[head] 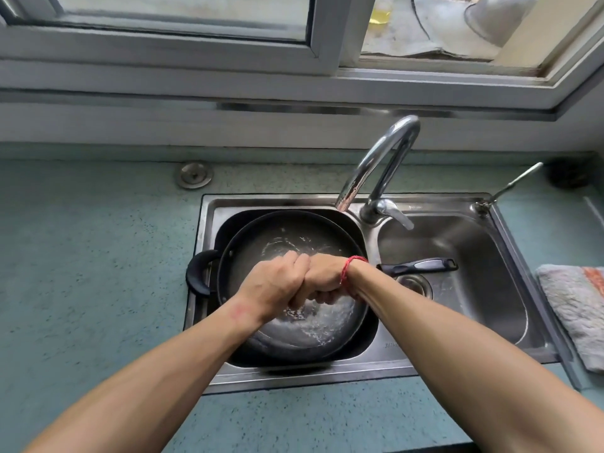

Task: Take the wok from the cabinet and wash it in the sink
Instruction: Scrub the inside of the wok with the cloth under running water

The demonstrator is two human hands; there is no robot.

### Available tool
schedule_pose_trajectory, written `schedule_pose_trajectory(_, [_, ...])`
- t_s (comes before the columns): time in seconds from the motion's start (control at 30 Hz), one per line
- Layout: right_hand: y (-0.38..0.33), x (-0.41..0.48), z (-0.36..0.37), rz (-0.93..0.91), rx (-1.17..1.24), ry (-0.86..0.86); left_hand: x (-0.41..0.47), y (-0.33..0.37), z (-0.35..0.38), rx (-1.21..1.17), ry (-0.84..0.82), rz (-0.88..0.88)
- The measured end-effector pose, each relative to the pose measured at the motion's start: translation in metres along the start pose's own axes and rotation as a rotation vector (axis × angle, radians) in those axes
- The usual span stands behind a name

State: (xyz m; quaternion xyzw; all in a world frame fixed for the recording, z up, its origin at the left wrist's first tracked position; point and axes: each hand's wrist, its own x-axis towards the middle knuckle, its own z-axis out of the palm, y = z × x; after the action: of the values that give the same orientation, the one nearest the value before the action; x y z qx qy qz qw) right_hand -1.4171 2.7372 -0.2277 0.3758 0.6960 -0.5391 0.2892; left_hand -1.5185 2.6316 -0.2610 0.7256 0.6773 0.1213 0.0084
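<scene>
Left hand (277,282) and right hand (323,279) are pressed together, empty, above the wet wok (261,243); judged heavy, slippery; best gripped by the long handle (421,266) beyond the right hand.

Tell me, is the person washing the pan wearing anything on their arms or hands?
Both arms are bare with no sleeves in view, and there are no gloves or rings that I can see. The right hand has a thin red string bracelet around its wrist. The left hand wears nothing, though there is a faint reddish mark on that wrist.
</scene>
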Motion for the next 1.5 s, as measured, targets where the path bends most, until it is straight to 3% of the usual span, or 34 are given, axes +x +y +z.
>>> schedule_pose_trajectory(0.27, [0.003, 0.015, 0.003, 0.0, -0.107, 0.115, 0.004, -0.004, 0.014, 0.026, -0.072, -0.066])
schedule_pose_trajectory(0.43, [0.004, 0.021, 0.01, -0.086, -0.559, 0.365, 0.01, -0.002, 0.02, 0.077, -0.146, -0.155])
schedule_pose_trajectory(0.6, [0.007, 0.015, 0.017, -0.11, -0.645, 0.505, 0.013, -0.004, 0.015, 0.034, -0.333, -0.266])
schedule_pose_trajectory(0.8, [0.011, 0.017, 0.017, -0.23, -0.878, 0.591, 0.021, -0.012, 0.013, -0.283, -0.471, -0.404])
schedule_pose_trajectory(1.0, [0.006, 0.012, 0.007, -0.422, -1.084, 0.609, 0.024, -0.015, -0.003, -1.017, -0.664, -0.673])
schedule_pose_trajectory(1.2, [0.007, 0.014, 0.008, -0.301, -0.983, 0.646, 0.023, -0.016, 0.01, -0.964, -0.607, -0.694])
schedule_pose_trajectory(1.33, [0.012, 0.015, 0.011, -0.282, -0.889, 0.589, 0.018, -0.013, 0.015, -0.75, -0.519, -0.597])
schedule_pose_trajectory(1.5, [0.01, 0.023, -0.006, 0.01, -0.366, 0.365, 0.005, -0.013, 0.024, -0.385, -0.231, -0.411])
